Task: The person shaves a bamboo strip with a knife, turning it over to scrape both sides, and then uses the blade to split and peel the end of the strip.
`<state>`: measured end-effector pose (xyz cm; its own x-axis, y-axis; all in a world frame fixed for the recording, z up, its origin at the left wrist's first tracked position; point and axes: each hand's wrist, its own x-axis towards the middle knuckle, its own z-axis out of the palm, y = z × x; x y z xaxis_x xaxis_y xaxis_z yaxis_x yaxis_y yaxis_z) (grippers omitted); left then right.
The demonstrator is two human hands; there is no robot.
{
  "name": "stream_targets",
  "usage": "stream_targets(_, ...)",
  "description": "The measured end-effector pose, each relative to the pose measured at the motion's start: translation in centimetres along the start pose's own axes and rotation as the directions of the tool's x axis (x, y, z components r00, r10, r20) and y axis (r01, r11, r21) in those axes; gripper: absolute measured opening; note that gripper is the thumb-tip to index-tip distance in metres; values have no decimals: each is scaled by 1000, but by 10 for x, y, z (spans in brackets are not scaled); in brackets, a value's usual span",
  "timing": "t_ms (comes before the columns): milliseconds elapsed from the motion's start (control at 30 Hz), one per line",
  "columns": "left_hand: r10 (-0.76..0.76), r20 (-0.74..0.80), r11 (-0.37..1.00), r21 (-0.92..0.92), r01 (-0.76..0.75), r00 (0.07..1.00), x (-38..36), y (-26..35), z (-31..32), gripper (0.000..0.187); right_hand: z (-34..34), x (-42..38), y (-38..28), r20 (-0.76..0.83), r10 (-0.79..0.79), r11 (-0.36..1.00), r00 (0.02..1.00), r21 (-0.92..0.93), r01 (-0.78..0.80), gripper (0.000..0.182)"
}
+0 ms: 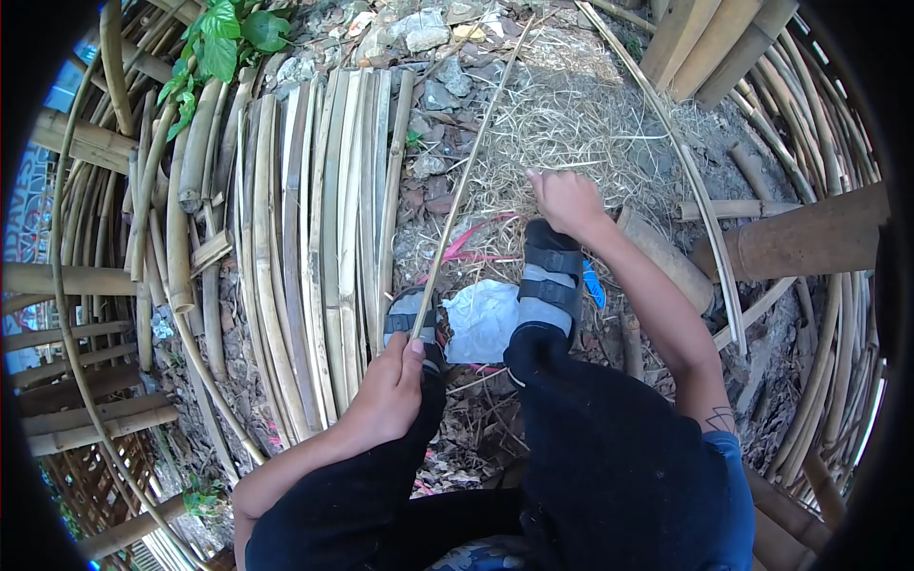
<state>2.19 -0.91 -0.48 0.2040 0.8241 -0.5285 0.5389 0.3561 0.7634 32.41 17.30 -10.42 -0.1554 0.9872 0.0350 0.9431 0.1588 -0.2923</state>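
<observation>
A long, thin bamboo strip [473, 157] slants from the lower middle up to the top of the view. Its lower end is in my left hand [388, 388], whose thumb presses on it above my left foot. My right hand [568, 202] is closed above my right sandal [550, 271], to the right of the strip and apart from it; what its fingers hold, if anything, is too small to make out. Between my feet lies a crumpled whitish plastic sheet [482, 322].
Split bamboo slats [319, 238] lie side by side on the left. Dry shavings [590, 124] cover the ground ahead. A long bamboo strip [700, 186] and a thick bamboo pole [804, 233] are on the right. Green leaves [219, 43] hang at upper left.
</observation>
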Motion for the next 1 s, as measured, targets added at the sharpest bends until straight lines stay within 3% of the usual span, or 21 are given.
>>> stream_targets(33,-33,13,996,-83,34,999,-2,-1,-2,37,-3,-1,11,117,25,1000,993,-18,-23,57)
stream_targets(67,-31,17,996,-81,32,999,-1,-4,-3,37,2,-7,14,115,30,999,993,-19,-28,57)
stream_targets(133,-31,15,989,-143,32,999,5,-14,1,35,0,-26,3,-45,104,991,994,92,-100,57)
stream_targets(167,-38,18,987,-154,40,999,5,-16,3,35,-1,-33,-4,-33,101,992,994,86,-97,57)
stream_targets(233,-63,19,984,-168,65,998,8,-12,3,35,-16,-42,-34,70,34,964,997,259,-51,54)
stream_targets(300,-66,16,983,-172,68,998,8,-9,2,35,-19,-59,-63,35,-156,928,987,346,134,47)
stream_targets(333,-87,15,988,-126,88,996,7,-3,0,36,-19,-65,-77,30,-157,927,987,350,137,47)
stream_targets(400,-108,11,991,-77,109,994,6,2,-1,37,-17,-72,-97,24,-334,889,942,340,306,44)
stream_targets(533,-80,5,993,-84,80,997,6,-5,2,36,-15,-62,-100,32,-305,912,952,299,282,52)
stream_targets(600,-42,2,993,-108,42,999,7,-5,2,35,-6,-58,-93,-54,-354,908,934,220,357,51)
stream_targets(667,-68,7,998,2,68,998,8,0,-1,34,0,-56,-90,-84,-345,919,935,169,355,50)
stream_targets(800,-32,-8,996,-80,31,999,6,-6,2,35,8,-35,-70,-119,-293,950,949,73,303,44)
stream_targets(933,-43,4,993,-107,43,999,8,-7,3,35,13,-25,-60,-150,-345,930,927,75,359,46)
stream_targets(1000,-59,-3,992,-116,58,998,7,-10,2,35,12,-13,-52,-98,-219,974,971,28,223,50)
